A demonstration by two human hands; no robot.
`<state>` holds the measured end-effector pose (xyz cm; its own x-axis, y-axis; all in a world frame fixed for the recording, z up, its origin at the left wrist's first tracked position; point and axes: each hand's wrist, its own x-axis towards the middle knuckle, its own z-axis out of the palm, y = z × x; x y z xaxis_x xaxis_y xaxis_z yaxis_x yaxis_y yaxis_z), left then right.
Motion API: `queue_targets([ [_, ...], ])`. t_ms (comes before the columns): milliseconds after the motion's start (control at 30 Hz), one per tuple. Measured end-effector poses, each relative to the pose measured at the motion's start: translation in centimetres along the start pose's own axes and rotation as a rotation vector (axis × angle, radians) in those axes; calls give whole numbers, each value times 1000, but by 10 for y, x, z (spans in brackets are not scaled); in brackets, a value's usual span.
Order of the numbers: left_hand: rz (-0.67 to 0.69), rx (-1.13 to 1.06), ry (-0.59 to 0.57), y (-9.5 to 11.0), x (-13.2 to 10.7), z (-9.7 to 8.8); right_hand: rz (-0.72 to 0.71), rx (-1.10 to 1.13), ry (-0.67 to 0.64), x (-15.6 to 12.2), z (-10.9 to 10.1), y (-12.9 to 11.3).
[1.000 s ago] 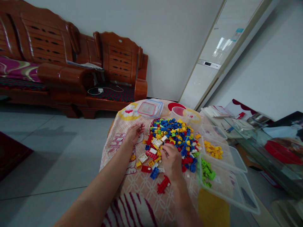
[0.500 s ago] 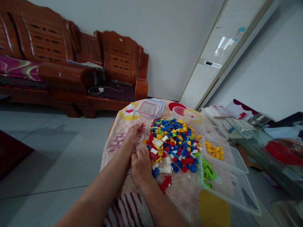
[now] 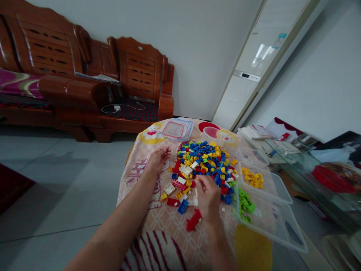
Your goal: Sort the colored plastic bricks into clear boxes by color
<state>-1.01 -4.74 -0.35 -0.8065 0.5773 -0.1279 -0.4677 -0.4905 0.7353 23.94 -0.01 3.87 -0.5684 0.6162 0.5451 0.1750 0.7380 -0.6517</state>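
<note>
A heaped pile of toy building bricks (image 3: 207, 158), in blue, yellow, red, white and green, covers the middle of the cloth-covered round table (image 3: 138, 154). My left hand (image 3: 159, 160) rests at the left of the pile, fingers loosely curled and apart from the thumb, with nothing visible in it. Over the near side of the pile, my right hand (image 3: 209, 195) has its thumb and fingertips pinched together. Whatever is between them is too small to make out. Close by lie a blue brick (image 3: 183, 206) and a red piece (image 3: 194, 220).
On the right stand clear plastic boxes, one with yellow bricks (image 3: 252, 177), another with green bricks (image 3: 246, 203). Lids (image 3: 173, 130) and a round red-bottomed tub (image 3: 211, 131) are at the back. A glass shelf (image 3: 304, 173) stands beyond the table's right side.
My right hand has moved right, from beside my left wrist to the near middle of the pile, uncovering bricks at the near left. My left hand has stayed nearly still.
</note>
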Motion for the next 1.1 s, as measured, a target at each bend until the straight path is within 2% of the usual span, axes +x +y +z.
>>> queue_targets([
  [100, 2, 0, 0, -1, 1, -1, 101, -152, 167, 20, -46, 42],
  [233, 6, 2, -10, -1, 1, -1, 158, -471, 427, 43, -107, 93],
  [300, 5, -1, -8, -1, 2, -1, 195, -582, 499, 49, -125, 106],
  [367, 4, -5, -9, -1, 2, -1, 214, -593, 507, 50, -128, 106],
  [467, 8, -1, -24, -2, 2, -1, 165, -421, 395, 42, -99, 84],
  [633, 14, 0, -12, -3, 2, -2, -33, -128, 89, 8, -10, 21],
  [733, 14, -2, -8, -3, 2, -2, -135, -84, -57, -14, 29, -6],
  [867, 16, 4, -21, -2, 2, -3, -205, -159, -163, -32, 54, -22],
  [1100, 20, 14, -28, -2, 0, -1, -242, -344, -249, -43, 75, -29],
])
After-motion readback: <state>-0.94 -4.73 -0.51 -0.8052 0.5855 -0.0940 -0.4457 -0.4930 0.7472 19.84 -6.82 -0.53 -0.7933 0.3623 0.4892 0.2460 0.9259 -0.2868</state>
